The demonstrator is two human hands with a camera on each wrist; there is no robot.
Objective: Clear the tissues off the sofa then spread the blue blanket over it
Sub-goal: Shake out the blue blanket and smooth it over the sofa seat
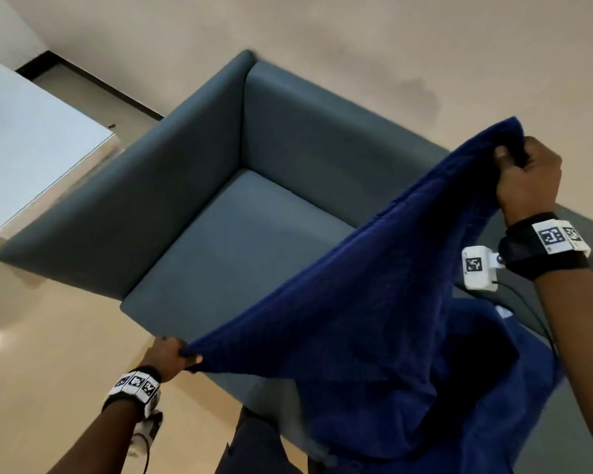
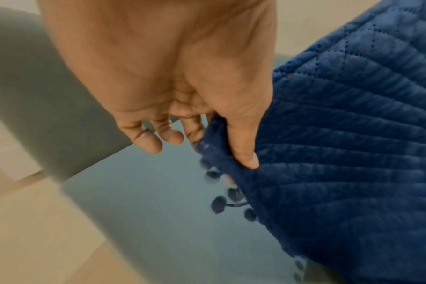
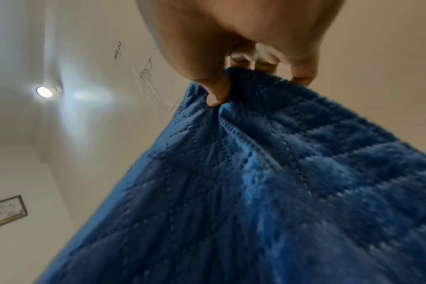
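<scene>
A white tabletop stands beside a beige wall; a ceiling lamp glows above a framed picture.

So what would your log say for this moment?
step: spreading | left hand: pinches quilted blue blanket edge | right hand: grips it higher | grey-blue sofa: seat bare

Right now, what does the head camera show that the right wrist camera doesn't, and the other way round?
Only the head view shows the sofa, its visible seat free of tissues, the left hand pinching one blanket corner, and a white table. Only the right wrist view shows a ceiling light and a framed picture. Both show the right hand gripping the blue blanket, raised and not yet spread.
</scene>
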